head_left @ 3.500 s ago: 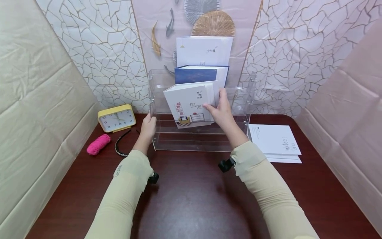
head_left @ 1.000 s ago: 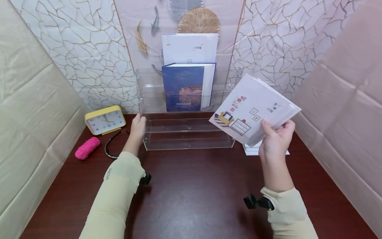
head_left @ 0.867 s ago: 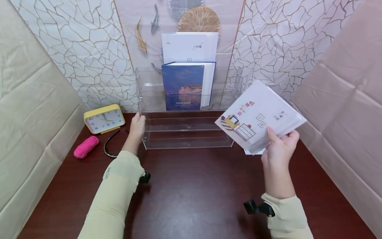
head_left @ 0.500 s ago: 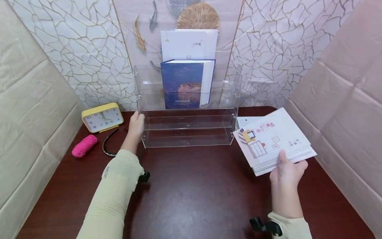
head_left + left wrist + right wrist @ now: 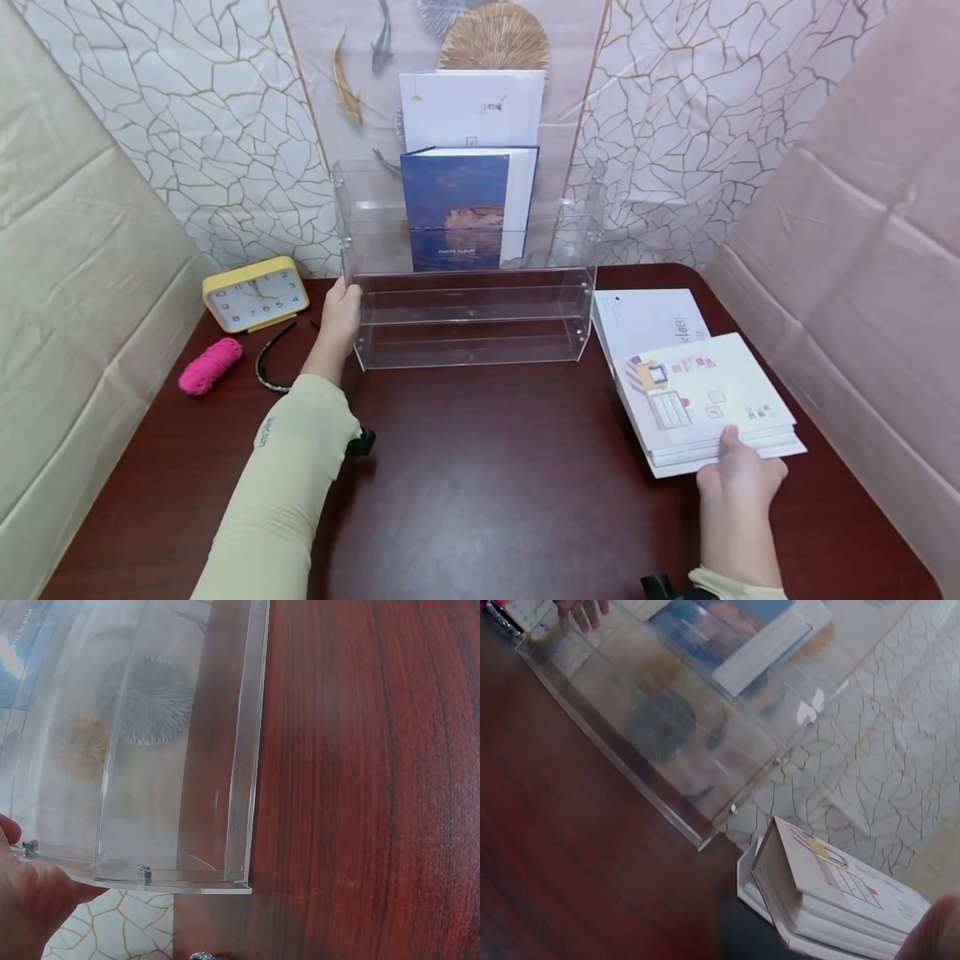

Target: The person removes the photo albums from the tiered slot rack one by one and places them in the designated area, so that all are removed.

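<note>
My right hand (image 5: 742, 479) grips the near edge of a white photo album (image 5: 708, 387), thumb on its cover; the other fingers are mostly hidden. Furniture drawings mark that cover. The held album overlaps another white album (image 5: 641, 312) lying on the table at the right; I cannot tell whether it rests fully on it. With my left hand (image 5: 341, 312) I hold the left side panel of a clear acrylic rack (image 5: 471, 354). In the left wrist view, the thumb and palm (image 5: 37, 896) are around the panel's edge. A blue photo album (image 5: 456, 200) leans in the rack, before a taller-standing white album (image 5: 446, 104).
At the left are a yellow alarm clock (image 5: 257, 296), a pink yarn skein (image 5: 211, 367) and a dark headband (image 5: 268, 358). Fabric-covered walls (image 5: 832, 275) border the dark red table (image 5: 465, 483) on both sides and behind.
My right hand has lifted the white photo album from the front of the rack, carried it right and lowered it over the album there. The left hand stays on the rack.
</note>
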The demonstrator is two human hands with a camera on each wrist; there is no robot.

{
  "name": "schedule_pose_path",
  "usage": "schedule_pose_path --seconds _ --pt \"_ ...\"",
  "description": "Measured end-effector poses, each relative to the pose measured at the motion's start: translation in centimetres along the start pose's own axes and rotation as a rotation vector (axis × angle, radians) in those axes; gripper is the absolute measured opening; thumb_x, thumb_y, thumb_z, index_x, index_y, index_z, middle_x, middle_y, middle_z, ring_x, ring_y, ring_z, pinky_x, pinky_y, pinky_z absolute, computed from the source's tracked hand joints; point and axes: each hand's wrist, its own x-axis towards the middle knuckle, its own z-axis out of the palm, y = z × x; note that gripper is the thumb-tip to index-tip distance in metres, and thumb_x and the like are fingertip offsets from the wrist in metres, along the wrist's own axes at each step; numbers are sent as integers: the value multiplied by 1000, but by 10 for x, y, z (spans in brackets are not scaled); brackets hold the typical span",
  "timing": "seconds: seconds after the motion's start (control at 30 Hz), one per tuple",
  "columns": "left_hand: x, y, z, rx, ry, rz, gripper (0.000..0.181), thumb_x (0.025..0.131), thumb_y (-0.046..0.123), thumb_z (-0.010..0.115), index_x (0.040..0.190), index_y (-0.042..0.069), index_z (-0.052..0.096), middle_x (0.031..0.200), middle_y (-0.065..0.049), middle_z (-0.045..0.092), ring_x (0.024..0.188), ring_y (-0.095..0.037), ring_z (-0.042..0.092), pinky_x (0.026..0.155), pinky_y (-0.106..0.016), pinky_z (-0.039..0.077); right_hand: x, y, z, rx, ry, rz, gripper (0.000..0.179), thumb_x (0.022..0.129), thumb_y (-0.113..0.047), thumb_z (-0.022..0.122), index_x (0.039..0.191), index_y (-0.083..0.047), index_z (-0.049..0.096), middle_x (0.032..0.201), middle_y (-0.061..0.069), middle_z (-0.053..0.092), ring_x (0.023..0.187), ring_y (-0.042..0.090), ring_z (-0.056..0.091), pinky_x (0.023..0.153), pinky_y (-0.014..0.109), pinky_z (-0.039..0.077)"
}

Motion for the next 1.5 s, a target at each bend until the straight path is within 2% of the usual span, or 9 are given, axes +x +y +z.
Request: schedule_pose_path --seconds 0.17,0.37,0.7,0.97,1.07,1.13,1.27,1.4,1.5 --pt "0 0 2 -11 9 -16 49 93 9 30 141 4 42 135 -15 46 112 -23 40 95 -35 32 6 -2 -9 -76 45 25 69 89 0 50 141 -28 16 124 -4 44 113 9 46 77 21 48" --pt "0 1 4 -18 29 -9 50 92 8 31 140 3 42 137 -15 45 111 -23 40 95 -35 32 11 1 -14 -88 58 30 67 89 2 49 140 -26 16 124 -3 45 113 10 47 75 22 49" --pt "-1 0 3 -11 25 -20 52 92 8 31 143 7 38 140 -13 42 112 -21 39 95 -33 32 17 0 -13 -135 112 115 69 90 3 48 143 -27 14 125 -5 45 111 9 48 71 25 50" --pt "0 0 4 -23 38 -14 51 92 8 32 141 5 41 139 -12 44 108 -20 38 90 -31 31 16 -2 -11 -151 129 124 90 83 1 64 144 -28 5 126 -9 38 112 6 44 80 22 47" --pt "-1 1 4 -22 34 -21 51 92 7 31 142 6 40 140 -12 43 109 -20 38 90 -31 31 13 -3 -13 -146 82 125 91 83 -3 65 145 -30 4 133 -12 32 117 5 40 91 19 39" --pt "-1 2 4 -19 29 -23 52 92 7 31 143 7 39 142 -11 41 111 -19 37 90 -31 30 11 -5 -16 -76 18 148 83 86 -3 62 146 -30 10 139 -12 30 121 6 37 99 21 32" --pt "-2 3 4 -21 24 -24 52 92 8 31 144 8 38 144 -8 38 114 -18 36 92 -31 30 10 -12 -25 29 -143 281 61 94 -10 51 144 -32 23 141 -13 34 128 4 29 108 25 13" --pt "-3 4 4 -23 34 -29 51 92 8 32 142 7 40 141 -10 42 111 -20 37 92 -32 30 12 -17 -33 -23 -183 344 57 94 -17 53 141 -35 27 132 -12 45 130 4 25 109 29 -1" --pt "-3 4 5 -19 45 -25 50 91 7 33 140 4 43 136 -13 45 107 -21 38 90 -31 31 13 -21 -38 -83 -184 314 65 93 -21 56 145 -35 20 141 -10 35 135 6 11 109 32 -6"
